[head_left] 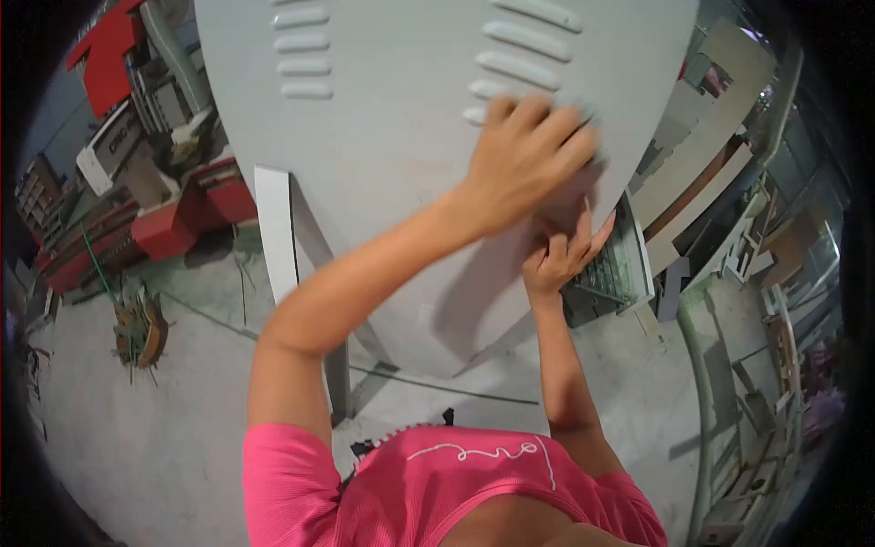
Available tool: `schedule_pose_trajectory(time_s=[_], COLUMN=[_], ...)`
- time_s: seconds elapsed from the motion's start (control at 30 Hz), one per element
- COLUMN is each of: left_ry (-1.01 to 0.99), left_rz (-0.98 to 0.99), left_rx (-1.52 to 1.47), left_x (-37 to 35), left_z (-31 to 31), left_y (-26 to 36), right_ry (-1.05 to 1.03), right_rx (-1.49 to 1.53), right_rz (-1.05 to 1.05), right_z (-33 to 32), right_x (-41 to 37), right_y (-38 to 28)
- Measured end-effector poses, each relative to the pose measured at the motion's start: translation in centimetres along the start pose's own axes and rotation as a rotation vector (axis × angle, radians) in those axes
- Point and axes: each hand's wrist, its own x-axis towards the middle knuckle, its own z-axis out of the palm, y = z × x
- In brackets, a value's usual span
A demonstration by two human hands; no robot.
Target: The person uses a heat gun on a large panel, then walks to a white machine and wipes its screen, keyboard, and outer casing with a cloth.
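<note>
A large pale grey metal panel [392, 182] with two columns of raised louvre slots stands in front of me. My left hand [533, 159] reaches across it, just below the right column of louvres [519, 68]. Its fingers are curled down on the surface and slightly blurred. A dark greenish bit shows past the fingertips, too little to name. Lower down, near the panel's right edge, my right hand [565, 255] rests against the panel with some fingers stretched out and apart. I see nothing held in it.
A narrow white strip [276, 228] leans at the panel's left side. Red machinery [173, 223] stands at left, with a brown and green object [138, 330] on the concrete floor. Stacked boards [706, 137] and a metal grille [611, 273] are at right.
</note>
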Motion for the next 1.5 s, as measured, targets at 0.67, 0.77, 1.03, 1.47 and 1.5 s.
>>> schedule_pose_trajectory(time_s=[0.67, 0.77, 1.03, 1.47, 1.5], left_ry=[0.028, 0.079, -0.166, -0.007, -0.011], left_rz=[-0.763, -0.834, -0.792, -0.715, -0.721], left_rx=[0.024, 0.057, -0.198, -0.175, -0.155], left_x=[-14.2, -12.4, -16.9, -12.4, -13.6], left_z=[-6.4, -6.5, -1.3, 0.4, 0.3], left_y=[-1.2, -3.7, 10.1, 8.8, 9.0], right_ry=[-0.247, -0.345, -0.826, -1.425, -1.493], right_rx=[0.060, 0.108, 0.575, 0.834, 0.841], right_rz=[0.081, 0.170, 0.341, 0.926, 0.884], right_z=[-2.2, -3.7, -8.8, -14.5, -14.5], right_x=[-5.3, -6.4, -16.3, -23.8, -23.9], right_y=[-1.4, -2.7, -5.6, 0.8, 1.0])
